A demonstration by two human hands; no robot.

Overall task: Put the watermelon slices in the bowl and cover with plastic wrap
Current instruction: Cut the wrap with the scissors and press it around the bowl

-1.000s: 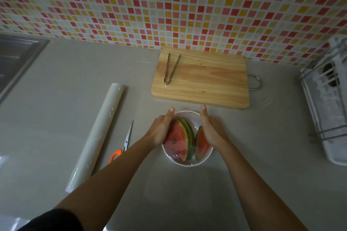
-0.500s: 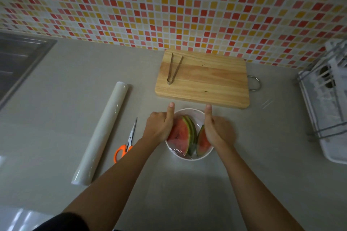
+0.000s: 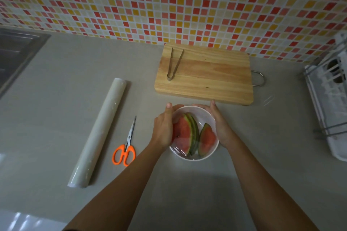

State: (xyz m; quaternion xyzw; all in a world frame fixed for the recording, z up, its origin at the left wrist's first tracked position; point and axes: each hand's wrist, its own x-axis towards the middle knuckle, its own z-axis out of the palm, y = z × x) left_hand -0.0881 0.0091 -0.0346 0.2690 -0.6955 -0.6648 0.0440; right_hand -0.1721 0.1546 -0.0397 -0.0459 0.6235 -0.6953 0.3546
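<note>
A white bowl sits on the grey counter just in front of the cutting board. Inside it stand several watermelon slices, red flesh with green rind. A clear sheet of plastic wrap lies stretched over the bowl, with wrinkles showing at the near rim. My left hand cups the bowl's left side, and my right hand cups its right side. Both hands press the wrap against the bowl's wall, fingers curled around toward the far rim.
A wooden cutting board with metal tongs lies behind the bowl. The plastic wrap roll and orange-handled scissors lie to the left. A sink is far left, a dish rack at the right edge.
Both hands have slid around the bowl's sides toward its far rim, fingers now curling over the top edge. The bowl stays in place.
</note>
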